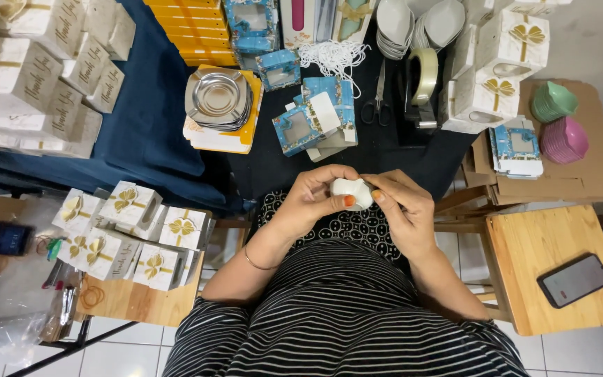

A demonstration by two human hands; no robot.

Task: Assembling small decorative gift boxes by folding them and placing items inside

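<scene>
My left hand (313,197) and my right hand (405,207) meet in front of my chest, both closed around one small white rounded object (352,190). Fingers wrap its sides, so only its top shows. Just beyond my hands, on the dark cloth-covered table (392,150), lie blue window boxes (312,120), some folded flat. A stack of metal ashtrays (218,98) rests on a yellow-edged pile to the left of them.
Black scissors (375,105) and a tape dispenser (421,87) lie beyond the boxes. White gift boxes with gold bows (130,230) crowd the stool at my left. Green (551,101) and pink bowls (565,139) sit far right. A phone (574,279) lies on the right wooden stool.
</scene>
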